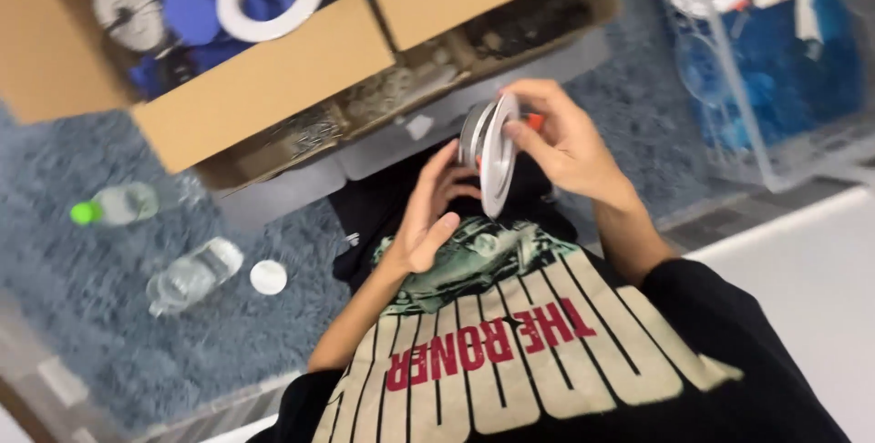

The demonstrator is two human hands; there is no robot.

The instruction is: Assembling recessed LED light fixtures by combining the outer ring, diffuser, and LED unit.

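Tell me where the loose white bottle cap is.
In the head view, the white bottle cap lies on the grey carpet at lower left, just right of the uncapped clear bottle, beyond the left hand.

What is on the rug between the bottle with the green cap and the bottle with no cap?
Nothing: the head view shows only bare grey rug between the green-capped bottle and the uncapped bottle.

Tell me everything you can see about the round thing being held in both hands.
The round fixture looks like a recessed ceiling light: a flat white ring at the front with a grey, metallic-looking body behind it and a small orange part at the rear. It is held on edge above the person's lap, its rim toward the camera. The right hand grips its rim with thumb and fingers; the left hand touches it from below. Motion blur hides finer detail.
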